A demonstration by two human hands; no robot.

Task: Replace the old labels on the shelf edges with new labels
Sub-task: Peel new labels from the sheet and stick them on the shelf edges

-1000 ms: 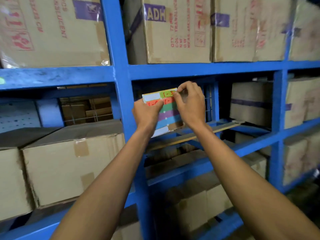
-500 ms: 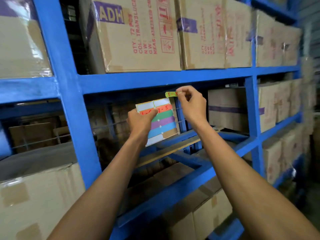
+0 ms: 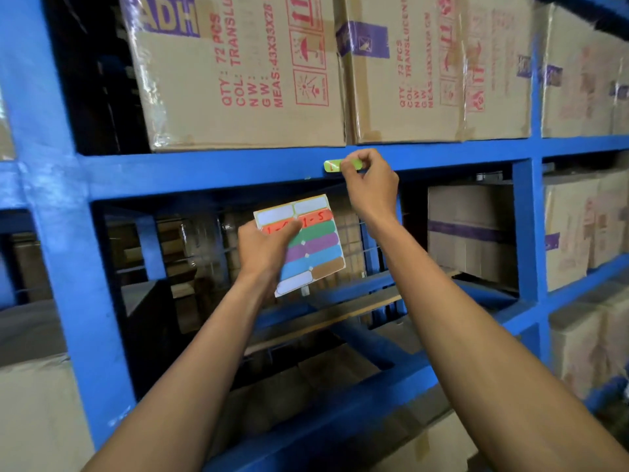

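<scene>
Moved since earlier frames: green label [image 3: 341, 165] was pinched above the label sheet [image 3: 308, 245] half a second ago, clear of the rack; now it lies against the front face of the blue shelf edge [image 3: 204, 172]. One second ago it sat on the sheet's top row.
View shift: rack reads closer and further left than before; the head has turned, the shelving has not.
Meaning for task: judged as the sticking step for one new label. Peel is done, press-down not yet complete.
Right hand [image 3: 371, 185]: grip pinched on the label's right end, thumb and fingertips over it, so that end is hidden.
Left hand [image 3: 263, 248]: grip clamped on the sheet's left side, thumb across the orange row, sheet held below the beam and apart from it.
Label position: on the beam under the cardboard boxes [image 3: 238, 73], just left of where two boxes meet.
Label long axis: horizontal, running along the beam. Slight tilt possible; cannot tell under the fingers.
Label facing: coloured face outward toward the camera, red handwriting at the left end, not legible.
Sheet state: top row reads white and blank on both sides; orange, green, purple, blue and brown strips remain.
Old label: none visible on this stretch of beam.
Next need (judgement): smooth along the strip from left to right so it sits flat.
</scene>
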